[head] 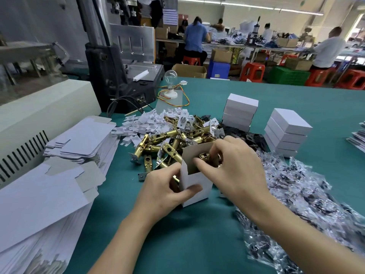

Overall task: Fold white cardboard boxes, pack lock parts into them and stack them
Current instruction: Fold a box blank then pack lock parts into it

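Box (197, 182) upright on green table (197, 244), top open.
Left hand (162, 191) curled round its side; right hand (239, 165) fingertips pinching brass latch (204, 156) inside.

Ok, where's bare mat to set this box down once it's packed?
Nearest: the teal mat between your forearms, bordered by the flat cardboard blanks and the bagged parts. Also the strip between the left box stack and the right box stack, and beyond them. Crowded: the brass latch pile behind the box.
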